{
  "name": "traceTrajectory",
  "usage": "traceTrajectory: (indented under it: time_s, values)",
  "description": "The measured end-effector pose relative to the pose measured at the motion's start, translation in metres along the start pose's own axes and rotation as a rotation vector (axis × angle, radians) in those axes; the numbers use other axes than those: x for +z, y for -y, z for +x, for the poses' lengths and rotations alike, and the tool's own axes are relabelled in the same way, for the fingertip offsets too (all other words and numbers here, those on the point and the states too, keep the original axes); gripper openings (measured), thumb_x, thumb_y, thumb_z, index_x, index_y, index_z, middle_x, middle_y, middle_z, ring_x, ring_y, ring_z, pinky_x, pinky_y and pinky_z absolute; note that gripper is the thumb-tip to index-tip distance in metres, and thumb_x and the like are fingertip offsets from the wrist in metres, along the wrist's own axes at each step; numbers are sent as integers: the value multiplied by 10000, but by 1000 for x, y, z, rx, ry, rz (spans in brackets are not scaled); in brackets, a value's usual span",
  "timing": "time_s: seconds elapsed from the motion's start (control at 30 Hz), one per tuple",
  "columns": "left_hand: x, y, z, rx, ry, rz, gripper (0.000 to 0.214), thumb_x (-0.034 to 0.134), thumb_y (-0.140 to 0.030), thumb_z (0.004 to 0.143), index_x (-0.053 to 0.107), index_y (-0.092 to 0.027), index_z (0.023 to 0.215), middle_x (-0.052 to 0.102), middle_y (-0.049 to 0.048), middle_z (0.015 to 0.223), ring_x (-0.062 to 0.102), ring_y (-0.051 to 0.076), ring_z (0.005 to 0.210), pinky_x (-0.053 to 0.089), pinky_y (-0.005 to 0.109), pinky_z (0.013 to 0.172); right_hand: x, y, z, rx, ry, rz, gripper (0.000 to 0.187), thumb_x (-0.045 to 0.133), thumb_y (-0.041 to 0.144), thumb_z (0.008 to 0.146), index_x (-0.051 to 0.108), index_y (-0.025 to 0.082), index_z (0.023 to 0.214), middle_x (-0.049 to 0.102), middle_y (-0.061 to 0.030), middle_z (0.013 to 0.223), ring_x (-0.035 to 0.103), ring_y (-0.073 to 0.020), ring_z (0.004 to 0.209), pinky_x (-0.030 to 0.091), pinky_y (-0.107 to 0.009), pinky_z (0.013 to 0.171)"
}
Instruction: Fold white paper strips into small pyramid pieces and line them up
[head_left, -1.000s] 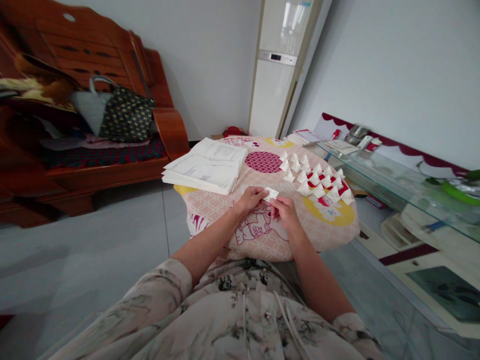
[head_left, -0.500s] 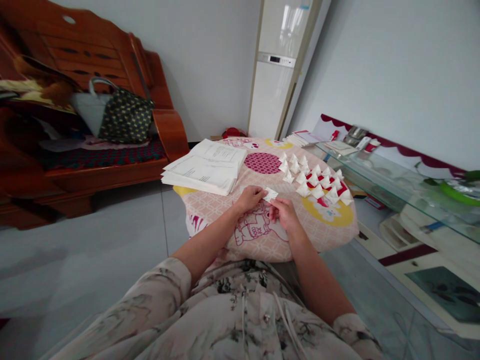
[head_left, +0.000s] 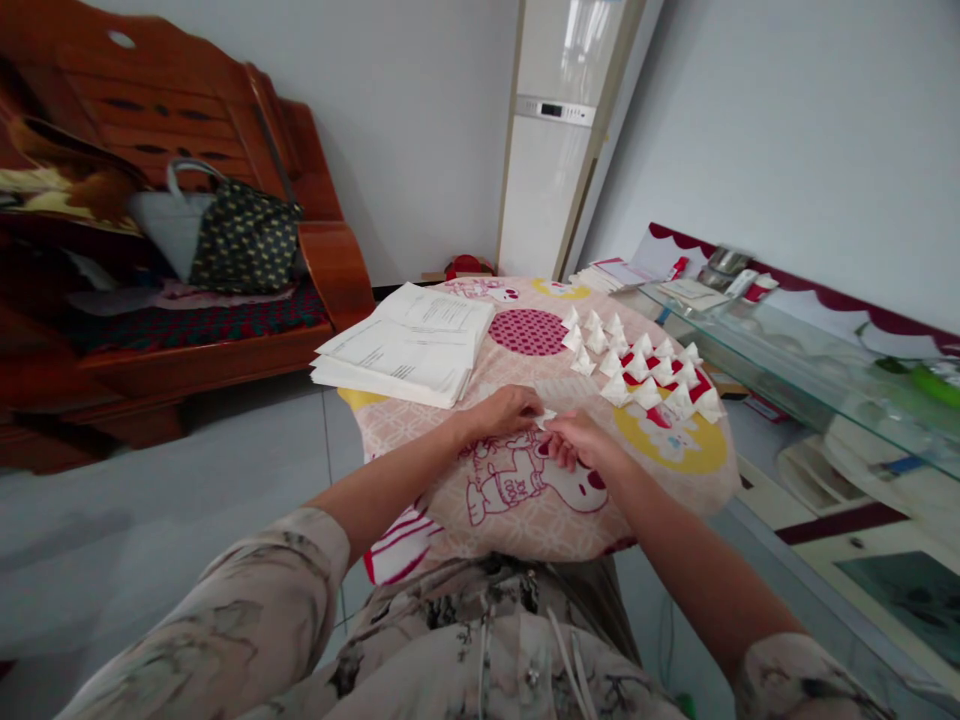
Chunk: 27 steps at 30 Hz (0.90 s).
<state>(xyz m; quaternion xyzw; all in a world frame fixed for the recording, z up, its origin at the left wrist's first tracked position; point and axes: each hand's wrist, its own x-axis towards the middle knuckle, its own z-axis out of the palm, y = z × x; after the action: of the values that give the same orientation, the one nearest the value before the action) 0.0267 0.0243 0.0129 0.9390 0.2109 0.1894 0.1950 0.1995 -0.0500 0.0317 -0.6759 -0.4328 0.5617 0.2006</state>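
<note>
Between my two hands, just above the patterned tablecloth (head_left: 420,450), is a small folded piece of white paper (head_left: 545,418). My left hand (head_left: 506,410) pinches its left side and covers part of it. Fingers of my right hand (head_left: 581,440) grip the right edge, with the other fingers curled under. Several pointed folded paper shapes (head_left: 649,393) stand in rows to the right on the cloth. A stack of printed paper sheets (head_left: 409,340) lies to the left of my hands.
A glass-topped cabinet (head_left: 795,335) runs along the right wall, holding metal bowls (head_left: 726,262) and papers. To the left stands a wooden bench (head_left: 334,265) with a dark patterned bag (head_left: 247,235). A tall white air conditioner (head_left: 544,190) fills the far corner.
Both hands have come slightly closer to my body and nearer each other. The folded paper now shows less between the fingers. The view has shifted a little.
</note>
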Motion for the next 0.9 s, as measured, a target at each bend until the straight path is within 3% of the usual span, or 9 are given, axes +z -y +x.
traceTrajectory:
  time_s: [0.1, 0.2, 0.27, 0.33, 0.5, 0.67, 0.9]
  values:
    - [1, 5, -1, 51, 0, 26, 130, 617, -152, 854, 724, -128, 924, 693, 84, 921, 629, 179, 878, 462, 260, 806, -18, -6, 1, -258, -151, -285, 248, 551, 236, 856, 597, 168, 622, 585, -1, 474, 497, -113, 364, 336, -214, 367]
    - [0, 8, -1, 90, -4, 38, 142, 616, -108, 846, 728, -123, 933, 697, 100, 949, 636, 183, 896, 469, 263, 816, -34, -10, 7, -760, -345, -516, 87, 623, 157, 789, 663, 159, 712, 660, -24, 673, 615, -156, 633, 467, -253, 605]
    - [-1, 8, 0, 117, 0, 45, 154, 612, -72, 834, 731, -121, 919, 700, 105, 953, 638, 180, 900, 471, 259, 819, -38, -13, 15, -977, -328, -648, 70, 685, 142, 761, 699, 154, 828, 690, -65, 843, 634, -203, 816, 489, -308, 753]
    - [-2, 8, 1, 120, 8, 36, 179, 606, -46, 822, 733, -128, 918, 701, 96, 941, 638, 173, 890, 471, 253, 812, -38, -16, 23, -1077, -260, -754, 137, 724, 150, 762, 705, 151, 897, 685, -96, 932, 617, -234, 911, 483, -349, 822]
    - [-3, 7, -1, -3, -11, -109, 186, 619, -62, 818, 740, -142, 935, 701, 56, 909, 635, 142, 840, 465, 225, 778, -37, -17, 32, -1104, -141, -799, 28, 675, 184, 858, 701, 173, 856, 669, -79, 891, 606, -207, 854, 480, -329, 790]
    - [1, 6, -3, -129, -73, -207, 112, 629, -102, 826, 736, -133, 811, 697, 41, 837, 621, 130, 792, 453, 219, 745, -42, -8, 31, -1087, -50, -742, 193, 589, 163, 904, 712, 176, 756, 665, -69, 825, 609, -182, 791, 472, -304, 745]
    - [-2, 0, -3, -355, -102, -187, 110, 634, -158, 816, 734, -130, 779, 680, 22, 749, 594, 118, 699, 419, 216, 667, -49, -1, 42, -842, -63, -617, 177, 638, 239, 835, 729, 184, 694, 655, -23, 715, 577, -148, 659, 415, -271, 631]
